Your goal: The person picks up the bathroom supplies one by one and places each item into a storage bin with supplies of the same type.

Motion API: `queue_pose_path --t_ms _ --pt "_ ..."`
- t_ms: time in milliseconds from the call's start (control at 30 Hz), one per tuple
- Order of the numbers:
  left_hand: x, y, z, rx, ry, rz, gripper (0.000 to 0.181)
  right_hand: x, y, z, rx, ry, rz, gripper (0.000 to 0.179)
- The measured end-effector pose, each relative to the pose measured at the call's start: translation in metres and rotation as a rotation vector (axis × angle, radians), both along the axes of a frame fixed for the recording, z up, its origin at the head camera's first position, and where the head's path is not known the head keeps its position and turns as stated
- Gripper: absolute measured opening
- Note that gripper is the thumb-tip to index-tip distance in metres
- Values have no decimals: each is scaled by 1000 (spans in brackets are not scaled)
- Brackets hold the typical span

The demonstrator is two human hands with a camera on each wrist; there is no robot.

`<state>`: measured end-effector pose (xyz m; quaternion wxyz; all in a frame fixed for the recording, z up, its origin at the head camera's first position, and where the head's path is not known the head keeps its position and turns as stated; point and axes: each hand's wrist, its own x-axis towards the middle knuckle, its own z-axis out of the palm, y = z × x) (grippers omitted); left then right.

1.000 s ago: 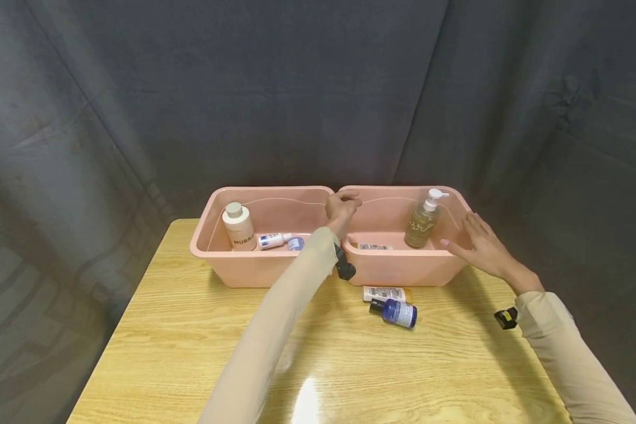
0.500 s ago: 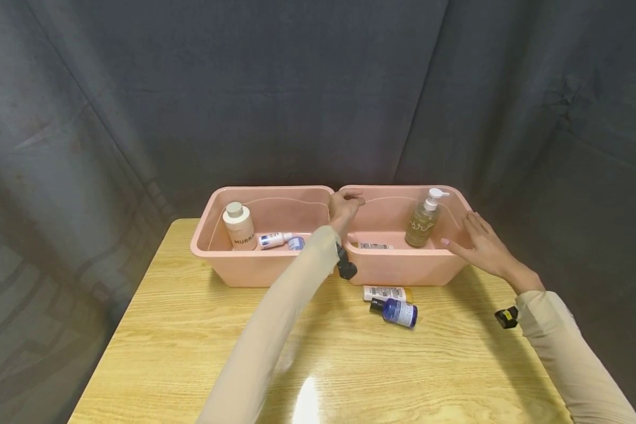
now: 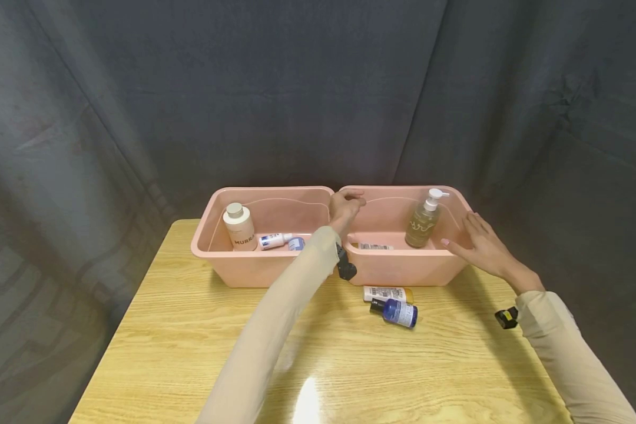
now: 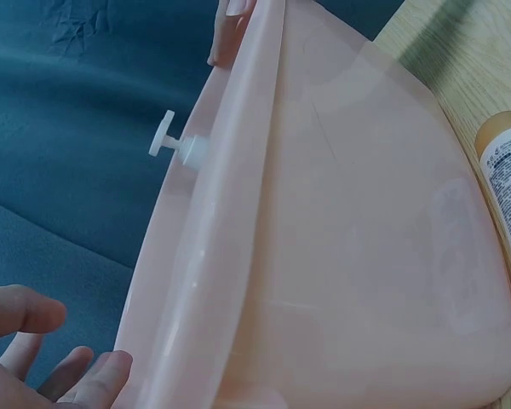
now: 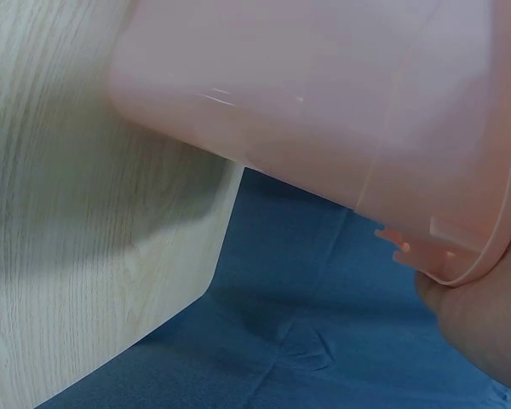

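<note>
Two pink bins stand side by side: the left bin (image 3: 265, 272) and the right bin (image 3: 403, 271). My left hand (image 3: 344, 206) is over the rims where the bins meet; in the left wrist view its loosely bent fingers (image 4: 94, 375) are at the rim and pinch nothing. My right hand (image 3: 482, 247) rests against the right bin's outer rim, fingers fairly straight and thumb spread towards the front. In the right wrist view, part of that hand (image 5: 490, 319) touches the rim. A pump bottle (image 3: 421, 224) stands inside the right bin, beside a partly hidden labelled item (image 3: 375, 247).
The left bin holds a white bottle (image 3: 238, 227), a small white-and-blue bottle (image 3: 274, 240) and a blue-labelled item (image 3: 295, 244). In front of the right bin, a white tube (image 3: 384, 294) and a blue bottle (image 3: 400, 313) lie on the wooden table (image 3: 191, 353). Dark curtains (image 3: 286, 88) hang behind.
My left hand has shifted very slightly to the right over the bins' rims since the earliest frame. The right hand, bins and bottles stay where they were.
</note>
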<state>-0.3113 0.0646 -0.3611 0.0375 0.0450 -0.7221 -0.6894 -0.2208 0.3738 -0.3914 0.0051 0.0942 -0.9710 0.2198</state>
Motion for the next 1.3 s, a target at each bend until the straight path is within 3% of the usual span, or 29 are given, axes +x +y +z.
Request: queue_pose_path --t_ms 167,400,733,1100,1300 --pt "0 2 2 25 13 -17 23 0 1 0 5 8 0 96" --pt "1 4 3 127 0 -46 24 0 1 1 2 4 -1 95" --pt "8 -3 6 242 -11 -135 26 1 1 0 4 2 -5 95" --pt "15 -5 8 262 -42 -159 26 1 3 0 -4 2 -7 96" --pt "21 -9 7 188 -27 -204 26 2 3 0 -8 1 -5 96"
